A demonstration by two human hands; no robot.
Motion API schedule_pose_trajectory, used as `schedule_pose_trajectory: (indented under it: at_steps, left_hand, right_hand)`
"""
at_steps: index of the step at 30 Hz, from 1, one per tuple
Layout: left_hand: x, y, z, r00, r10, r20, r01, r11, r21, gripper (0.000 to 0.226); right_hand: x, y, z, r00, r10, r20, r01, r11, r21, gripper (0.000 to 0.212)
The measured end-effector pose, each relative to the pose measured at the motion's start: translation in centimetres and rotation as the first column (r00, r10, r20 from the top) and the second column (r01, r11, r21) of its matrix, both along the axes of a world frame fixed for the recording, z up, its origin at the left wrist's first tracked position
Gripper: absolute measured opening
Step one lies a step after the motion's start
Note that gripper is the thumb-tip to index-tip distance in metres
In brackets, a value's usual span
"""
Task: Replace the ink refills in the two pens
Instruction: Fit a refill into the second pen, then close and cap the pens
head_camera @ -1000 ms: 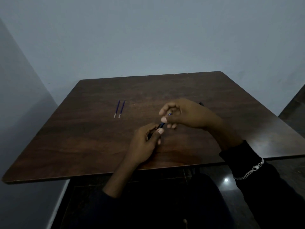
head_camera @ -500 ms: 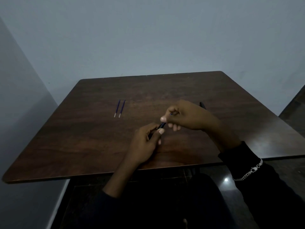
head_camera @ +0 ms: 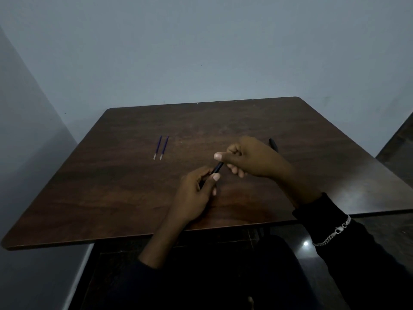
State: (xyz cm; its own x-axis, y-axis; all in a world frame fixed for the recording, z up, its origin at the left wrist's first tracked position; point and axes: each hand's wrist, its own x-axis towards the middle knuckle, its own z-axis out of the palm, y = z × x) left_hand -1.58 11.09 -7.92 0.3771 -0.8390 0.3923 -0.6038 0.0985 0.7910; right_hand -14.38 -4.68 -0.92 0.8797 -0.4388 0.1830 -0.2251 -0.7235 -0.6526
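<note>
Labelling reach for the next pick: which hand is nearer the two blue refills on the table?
Left. The left hand sits below and right of the refills, nearest them. The right hand is farther right, sharing a grip on the pen.

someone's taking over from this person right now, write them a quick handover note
Left hand grips the lower barrel of a dark pen; right hand pinches its upper end.
Two blue refills lie side by side on the table, untouched.
The second pen lies behind the right hand, mostly hidden.
Done: nothing visibly swapped.
Left: open this pen, change its refill, close it, then repeat for the second pen.
</note>
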Motion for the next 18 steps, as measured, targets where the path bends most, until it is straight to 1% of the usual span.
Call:
schedule_pose_trajectory:
  at_steps: [2, 4, 6, 7, 8, 10, 11, 13, 14, 16, 18]
  left_hand:
    - [0.0, 0.0, 0.0, 1.0, 0.007, -0.006, -0.007, 1.0, -0.002, 0.034]
    - [0.1, 0.0, 0.0, 1.0, 0.006, -0.021, -0.006, 1.0, 0.006, 0.033]
    - [0.1, 0.0, -0.1, 0.996, 0.008, -0.085, -0.005, 1.0, 0.026, 0.03]
    - [0.2, -0.1, -0.2, 0.992, 0.015, -0.126, -0.01, 0.999, 0.039, 0.028]
    - [0.2, -0.2, -0.3, 0.986, 0.026, -0.163, -0.018, 0.999, 0.05, 0.026]
    - [0.2, -0.3, -0.6, 0.977, 0.04, -0.211, -0.03, 0.998, 0.051, 0.024]
    - [0.2, -0.4, -0.6, 0.973, 0.042, -0.228, -0.032, 0.998, 0.045, 0.024]
    - [0.2, -0.4, -0.7, 0.966, 0.04, -0.257, -0.032, 0.999, 0.034, 0.024]
    - [0.2, -0.4, -0.7, 0.963, 0.038, -0.267, -0.031, 0.999, 0.03, 0.024]
    - [0.3, -0.4, -0.6, 0.959, 0.035, -0.28, -0.028, 0.999, 0.03, 0.024]
    - [0.3, -0.4, -0.6, 0.959, 0.036, -0.282, -0.027, 0.999, 0.035, 0.024]
  right_hand:
    - [0.1, 0.2, -0.1, 1.0, -0.017, -0.008, 0.017, 1.0, -0.009, 0.054]
    - [0.1, 0.0, -0.1, 0.999, -0.049, -0.01, 0.05, 0.998, 0.049, 0.063]
    - [0.1, -0.5, -0.2, 0.986, -0.163, 0.032, 0.158, 0.981, 0.11, 0.071]
    - [0.1, -1.0, -0.4, 0.972, -0.23, 0.05, 0.224, 0.969, 0.1, 0.071]
    - [0.2, -1.5, -0.6, 0.957, -0.286, 0.043, 0.283, 0.957, 0.057, 0.069]
    - [0.5, -2.3, -1.1, 0.931, -0.362, -0.045, 0.359, 0.932, -0.053, 0.062]
    - [0.6, -2.6, -1.2, 0.917, -0.386, -0.101, 0.379, 0.922, -0.082, 0.056]
    - [0.8, -3.1, -1.3, 0.895, -0.395, -0.208, 0.387, 0.919, -0.081, 0.042]
    - [1.0, -3.1, -1.3, 0.89, -0.379, -0.255, 0.373, 0.925, -0.072, 0.039]
    - [1.5, -2.7, -1.2, 0.879, -0.337, -0.337, 0.341, 0.939, -0.048, 0.039]
    - [2.1, -2.1, -1.1, 0.866, -0.31, -0.393, 0.312, 0.948, -0.059, 0.039]
